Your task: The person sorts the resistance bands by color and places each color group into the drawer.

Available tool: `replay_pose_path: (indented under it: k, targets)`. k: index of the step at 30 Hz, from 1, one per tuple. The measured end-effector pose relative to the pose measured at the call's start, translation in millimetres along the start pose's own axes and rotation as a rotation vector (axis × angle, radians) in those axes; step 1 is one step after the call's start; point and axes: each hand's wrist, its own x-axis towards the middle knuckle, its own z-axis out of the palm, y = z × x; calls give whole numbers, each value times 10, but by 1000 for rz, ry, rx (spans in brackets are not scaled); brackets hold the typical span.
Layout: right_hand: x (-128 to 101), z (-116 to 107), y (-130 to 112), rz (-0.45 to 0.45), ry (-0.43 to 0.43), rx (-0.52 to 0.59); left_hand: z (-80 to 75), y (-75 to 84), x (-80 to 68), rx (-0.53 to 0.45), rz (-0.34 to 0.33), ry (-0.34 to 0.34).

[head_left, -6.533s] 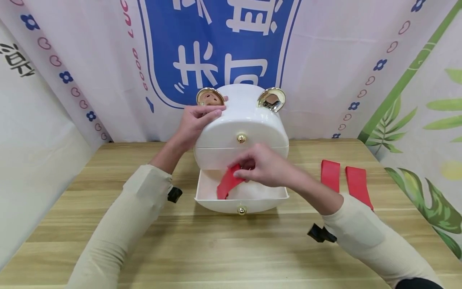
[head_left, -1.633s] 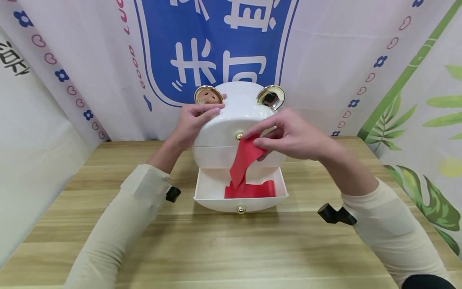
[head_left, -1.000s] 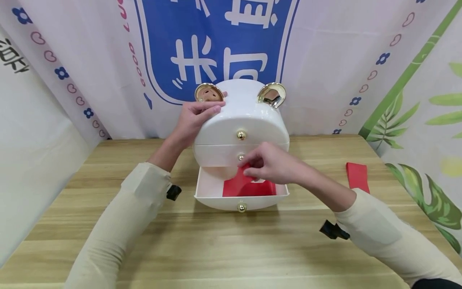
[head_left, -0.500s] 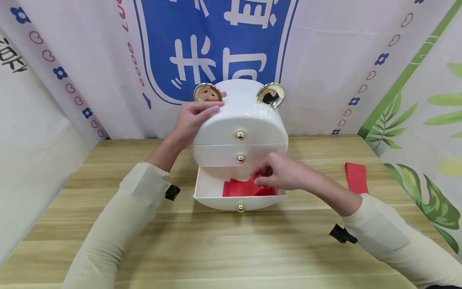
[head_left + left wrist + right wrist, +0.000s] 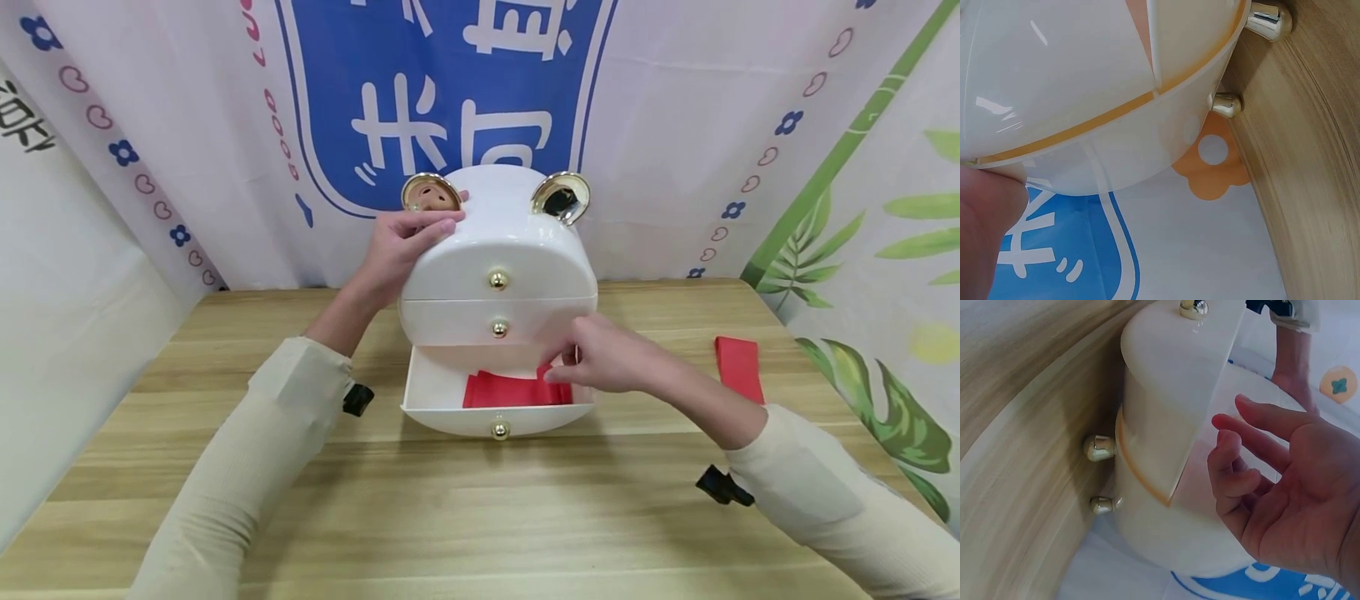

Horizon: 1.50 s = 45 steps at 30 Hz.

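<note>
Two red strips (image 5: 516, 389) under the right hand's (image 5: 600, 357) empty, slack grip (head view only).

Wooden table (image 5: 465, 517) — printed banner backdrop (image 5: 450, 92) behind, evenly lit.
</note>
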Motion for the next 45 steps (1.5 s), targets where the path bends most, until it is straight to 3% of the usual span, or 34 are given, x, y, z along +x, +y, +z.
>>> replay_pose_path:
  k: [6,12,16,20,25,31,40,45]
  targets:
    - [-155,-160,239,-2,18,105,-12,5,-3,-5,-2,-1]
    - [-390,-364,713,-33,-11,217,-5,19,-7,43,4,3]
    - [-568,-451,1050,45,39,238,-2,23,-1,47,3,7]
    - [-699,-465,1370,147,114,182,-7,28,1,37,-4,10]
    - [-779,-431,1709,222,180,34,-22,35,-3,22,-12,12]
    - [-819,-420,1979,306,174,-120,-14,43,-8,22,-33,20]
    - [-819,-397,2124,405,112,-191,-14,31,-17,33,-43,12]
    - [-806,-403,2171,459,126,-194,-20,24,-23,32,-46,6]
